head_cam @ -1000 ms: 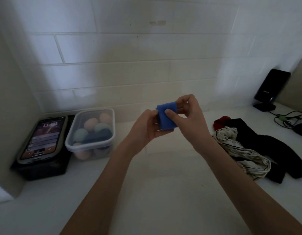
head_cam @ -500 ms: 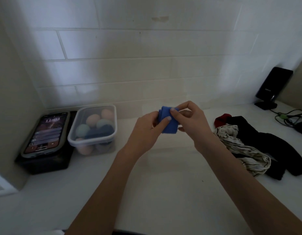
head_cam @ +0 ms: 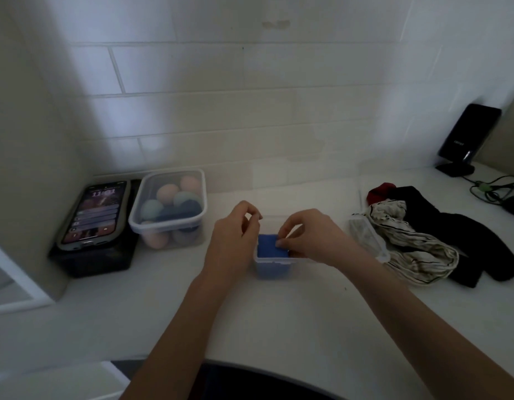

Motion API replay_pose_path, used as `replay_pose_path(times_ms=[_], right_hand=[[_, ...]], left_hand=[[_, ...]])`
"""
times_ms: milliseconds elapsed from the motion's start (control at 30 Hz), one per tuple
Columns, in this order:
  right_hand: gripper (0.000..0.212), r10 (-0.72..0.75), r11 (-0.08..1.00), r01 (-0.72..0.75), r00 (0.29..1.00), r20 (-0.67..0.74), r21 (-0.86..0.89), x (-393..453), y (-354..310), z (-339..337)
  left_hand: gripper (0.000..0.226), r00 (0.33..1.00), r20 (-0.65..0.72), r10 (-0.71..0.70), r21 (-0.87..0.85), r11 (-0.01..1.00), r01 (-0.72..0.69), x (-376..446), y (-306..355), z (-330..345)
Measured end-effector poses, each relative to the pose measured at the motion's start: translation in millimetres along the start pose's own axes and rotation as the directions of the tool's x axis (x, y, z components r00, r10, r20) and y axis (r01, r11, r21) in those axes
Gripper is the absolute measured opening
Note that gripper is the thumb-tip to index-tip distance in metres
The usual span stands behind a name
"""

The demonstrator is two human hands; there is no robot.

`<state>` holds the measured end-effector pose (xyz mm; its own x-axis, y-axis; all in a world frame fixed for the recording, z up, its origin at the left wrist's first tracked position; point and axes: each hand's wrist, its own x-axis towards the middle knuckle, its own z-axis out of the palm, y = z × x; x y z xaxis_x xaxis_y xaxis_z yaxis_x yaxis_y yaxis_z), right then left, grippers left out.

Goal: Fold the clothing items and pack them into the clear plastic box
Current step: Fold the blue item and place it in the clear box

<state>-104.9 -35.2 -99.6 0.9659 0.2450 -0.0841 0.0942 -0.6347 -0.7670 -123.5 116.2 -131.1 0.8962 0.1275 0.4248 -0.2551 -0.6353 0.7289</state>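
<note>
A small clear plastic box (head_cam: 274, 268) stands on the white counter in the middle, with a folded blue cloth (head_cam: 267, 249) inside it. My right hand (head_cam: 310, 238) reaches over the box from the right, and its curled fingertips pinch the top of the blue cloth. My left hand (head_cam: 235, 235) lies against the box's left wall, fingers curled at its far left corner. To the right lies a pile of unfolded clothes: a striped white piece (head_cam: 417, 255), a black piece (head_cam: 481, 243) and a red piece (head_cam: 378, 192).
A clear lid (head_cam: 368, 235) lies just right of the box. At back left a larger clear container (head_cam: 169, 206) holds pastel rolled items, beside a phone (head_cam: 95, 213) on a black box. A black device (head_cam: 466, 137) and cables (head_cam: 498, 189) sit far right.
Both hands came down from mid-air with the folded blue cloth, which now sits inside the small clear box. The view tilted down, bringing the box and lid into sight.
</note>
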Motion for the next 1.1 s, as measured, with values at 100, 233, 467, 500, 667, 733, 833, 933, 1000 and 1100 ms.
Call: replay_pose_path(times_ms=[100, 233, 467, 500, 667, 733, 833, 933, 1000, 1100], right_hand=[[0.017, -0.101, 0.986, 0.106, 0.994, 0.045, -0.130, -3, 0, -6], [0.033, -0.146, 0.948, 0.203, 0.962, 0.230, -0.245, -5, -6, -11], [0.028, -0.224, 0.718, 0.369, 0.925, 0.306, -0.590, -3, -26, -5], [0.027, -0.214, 0.699, 0.367, 0.926, 0.310, -0.613, -1, -27, -3], [0.022, -0.225, 0.685, 0.362, 0.930, 0.290, -0.632, 1, -26, -2], [0.028, -0.212, 0.703, 0.379, 0.919, 0.332, -0.601, 0, -27, -5], [0.034, -0.145, 0.725, 0.378, 0.901, 0.409, -0.576, 3, -27, -5], [0.038, -0.087, 0.707, 0.374, 0.888, 0.452, -0.600, 5, -30, -3], [0.038, -0.071, 0.697, 0.370, 0.888, 0.454, -0.614, 6, -33, -2], [0.040, -0.054, 0.683, 0.376, 0.881, 0.470, -0.626, 6, -33, -2]], left_hand=[[0.010, 1.000, 0.009, -0.012, -0.032, 0.999, 0.012, 1, -2, 0], [0.010, 1.000, 0.018, -0.014, -0.003, 1.000, 0.014, 1, -3, 0], [0.011, 1.000, 0.022, -0.011, 0.016, 1.000, 0.010, 1, -5, 1], [0.011, 1.000, 0.023, -0.009, 0.018, 1.000, 0.008, 1, -5, 1], [0.008, 0.999, 0.021, -0.033, -0.006, 0.999, 0.034, 1, -3, 1], [0.010, 0.999, 0.025, -0.039, -0.031, 0.999, 0.040, 2, -3, 2], [0.012, 0.999, 0.029, -0.032, -0.029, 0.999, 0.033, 2, -1, 4], [0.013, 0.999, 0.023, -0.036, -0.031, 0.999, 0.036, 2, -1, 4], [0.013, 0.999, 0.021, -0.032, -0.032, 0.999, 0.033, 1, -1, 3], [0.013, 0.999, 0.013, -0.034, -0.027, 0.999, 0.034, 0, 0, 1]])
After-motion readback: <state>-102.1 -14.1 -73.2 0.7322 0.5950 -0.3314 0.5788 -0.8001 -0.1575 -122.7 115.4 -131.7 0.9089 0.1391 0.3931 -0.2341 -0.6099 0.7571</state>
